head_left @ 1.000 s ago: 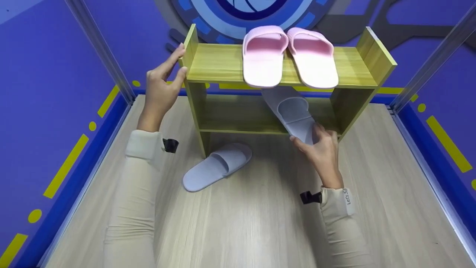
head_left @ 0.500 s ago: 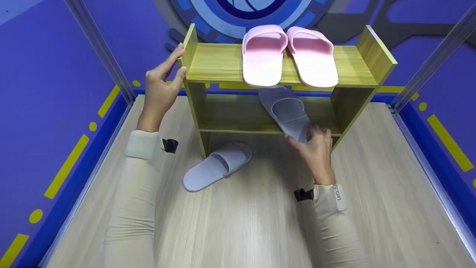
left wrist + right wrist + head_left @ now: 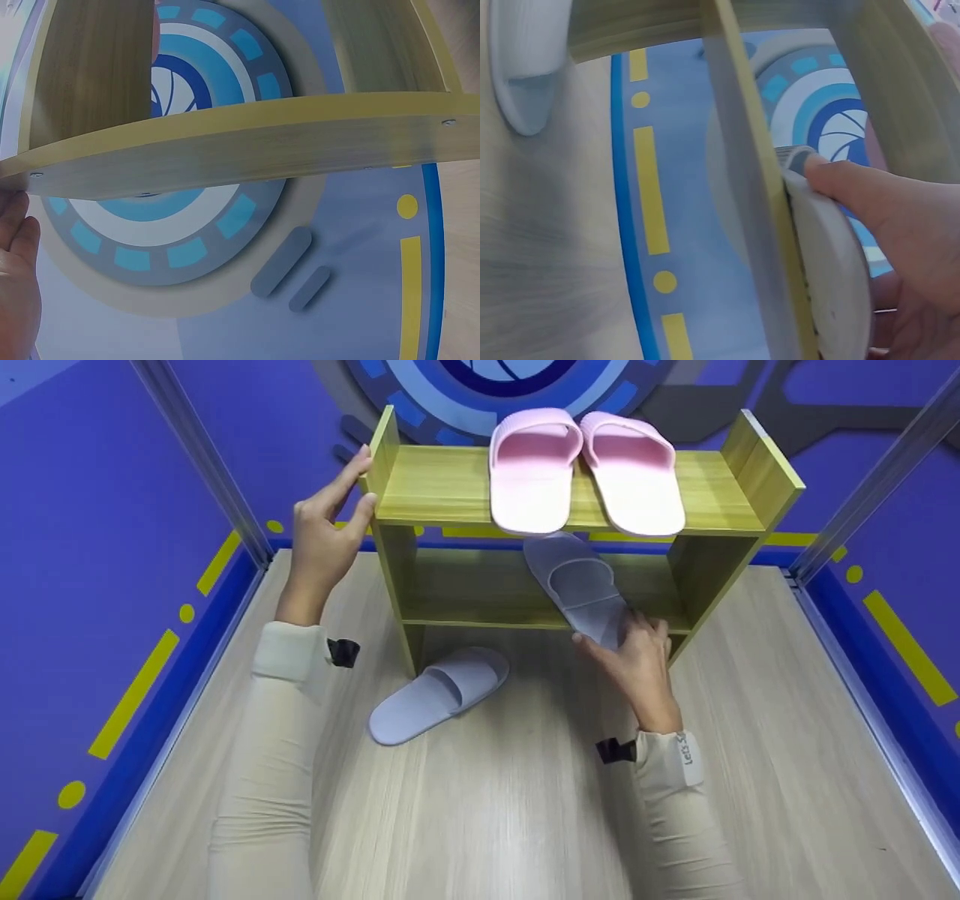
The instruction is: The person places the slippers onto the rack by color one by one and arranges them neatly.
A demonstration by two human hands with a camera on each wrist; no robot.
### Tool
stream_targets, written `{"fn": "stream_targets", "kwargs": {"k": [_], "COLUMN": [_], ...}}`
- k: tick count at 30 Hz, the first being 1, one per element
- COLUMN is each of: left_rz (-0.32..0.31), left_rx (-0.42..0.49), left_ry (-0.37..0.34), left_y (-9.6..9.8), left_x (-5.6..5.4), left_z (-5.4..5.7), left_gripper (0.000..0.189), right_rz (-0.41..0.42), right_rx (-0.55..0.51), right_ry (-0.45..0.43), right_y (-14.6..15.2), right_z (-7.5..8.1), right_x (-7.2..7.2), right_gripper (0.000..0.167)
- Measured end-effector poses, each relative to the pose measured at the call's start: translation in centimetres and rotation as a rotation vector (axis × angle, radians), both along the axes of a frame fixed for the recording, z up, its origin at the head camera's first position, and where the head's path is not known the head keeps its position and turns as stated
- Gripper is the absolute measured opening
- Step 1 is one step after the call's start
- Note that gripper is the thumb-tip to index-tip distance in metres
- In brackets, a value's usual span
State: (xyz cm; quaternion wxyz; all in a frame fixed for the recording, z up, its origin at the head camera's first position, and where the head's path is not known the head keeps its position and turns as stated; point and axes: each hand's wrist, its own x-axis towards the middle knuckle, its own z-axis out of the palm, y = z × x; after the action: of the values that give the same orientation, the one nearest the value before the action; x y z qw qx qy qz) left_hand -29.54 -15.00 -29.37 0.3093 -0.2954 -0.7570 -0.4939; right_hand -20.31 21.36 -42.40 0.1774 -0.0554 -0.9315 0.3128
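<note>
Head view: right hand (image 3: 643, 671) pinches the heel end of a grey fabric closed-toe slipper (image 3: 589, 589), thumb on its left edge, fingers on its right. Left hand (image 3: 322, 536) has thumb and fingers spread apart, tips touching the left side panel (image 3: 385, 454) of a yellow-green wood-grain rack (image 3: 442, 484). Held slipper sits at the lower shelf (image 3: 472, 589), right of middle, heel overhanging the front edge; wider room to its left than toward the right side panel (image 3: 716, 566). Right wrist view: sole close along the shelf's edge. Upper shelf above limits headroom; a pair of pale pink slippers (image 3: 531, 502) on it slightly overhangs the front. Second grey slipper (image 3: 412, 712) lies on the pale wood-grain floor (image 3: 480, 810), lower left. Patterned blue wall (image 3: 825, 397) behind. Held slipper's toe points rearward and leftward; long axis runs diagonally across the shelf edge.
</note>
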Motion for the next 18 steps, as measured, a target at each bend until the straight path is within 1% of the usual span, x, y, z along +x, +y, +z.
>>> {"fn": "stream_targets", "kwargs": {"k": [4,7,9,13,18], "left_rz": [0.002,-0.002,-0.001,0.004,0.005], "left_rx": [0.012,0.019,0.018,0.009,0.013], "left_ry": [-0.009,-0.014,-0.017,-0.011,-0.016], "left_y": [0.5,0.7,0.7,0.7,0.7], "left_x": [1.2,1.9,1.9,2.0,1.8], "left_z": [0.9,1.4,1.4,1.4,1.3], "left_gripper": [0.037,0.037,0.036,0.036,0.036], "right_rz": [0.048,0.079,0.091,0.074,0.030], "right_rx": [-0.030,-0.042,-0.047,-0.066,-0.081], "right_ry": [-0.069,-0.106,-0.113,-0.115,-0.068], "right_y": [0.4,0.8,0.9,0.8,0.4], "right_z": [0.6,1.0,1.1,1.1,0.5], "right_x": [0.3,0.5,0.5,0.5,0.4], "right_gripper": [0.078,0.078,0.077,0.076,0.078]}}
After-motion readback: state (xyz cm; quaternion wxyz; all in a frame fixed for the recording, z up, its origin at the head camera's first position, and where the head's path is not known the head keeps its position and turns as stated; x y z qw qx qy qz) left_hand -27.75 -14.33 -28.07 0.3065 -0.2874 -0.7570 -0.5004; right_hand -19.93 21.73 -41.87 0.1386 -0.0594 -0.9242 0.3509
